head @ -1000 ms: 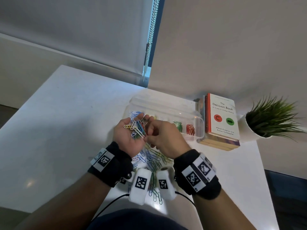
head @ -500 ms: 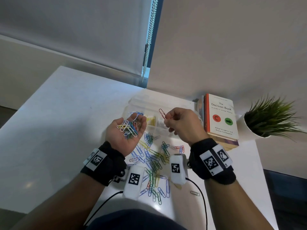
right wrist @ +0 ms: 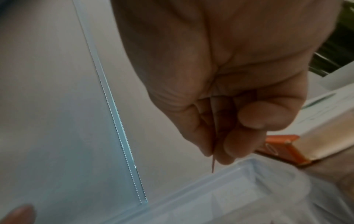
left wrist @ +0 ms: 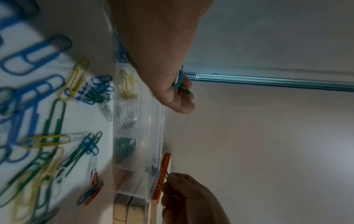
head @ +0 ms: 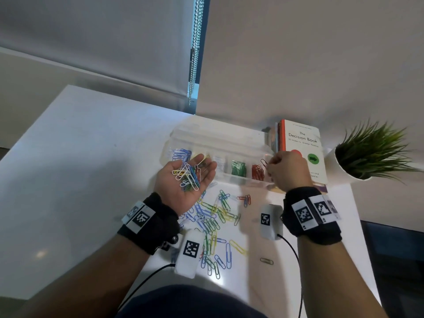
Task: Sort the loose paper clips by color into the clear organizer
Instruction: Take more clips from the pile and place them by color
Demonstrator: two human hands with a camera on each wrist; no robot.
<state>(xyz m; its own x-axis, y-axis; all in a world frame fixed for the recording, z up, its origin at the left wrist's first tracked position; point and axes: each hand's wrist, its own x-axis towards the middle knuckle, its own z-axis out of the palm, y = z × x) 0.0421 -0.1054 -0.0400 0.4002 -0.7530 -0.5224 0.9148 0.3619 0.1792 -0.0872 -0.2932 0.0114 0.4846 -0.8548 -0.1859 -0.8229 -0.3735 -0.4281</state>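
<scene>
My left hand [head: 202, 166] lies palm up in front of the clear organizer [head: 220, 138], fingers nearly straight, carrying a heap of mixed clips [head: 187, 177]. My right hand [head: 269, 164] pinches one red paper clip [head: 263, 162] between thumb and fingertips, just above the red compartment [head: 257, 172] at the organizer's right end. Green clips [head: 238, 168] and blue clips [head: 181, 153] fill other compartments. Loose clips [head: 213, 216] of several colours are scattered on the table between my wrists. In the right wrist view the red paper clip [right wrist: 213, 166] points down over the organizer [right wrist: 239, 181].
A stack of books [head: 300, 143] stands right behind the organizer's right end, touching my right hand's side. A potted plant [head: 371, 150] sits further right. The white table [head: 91, 157] stretches left. One lone clip [head: 266, 261] lies near the front edge.
My right hand took a red clip from the heap in my left palm and carried it right, to above the red compartment. The left hand stayed palm up with its heap.
</scene>
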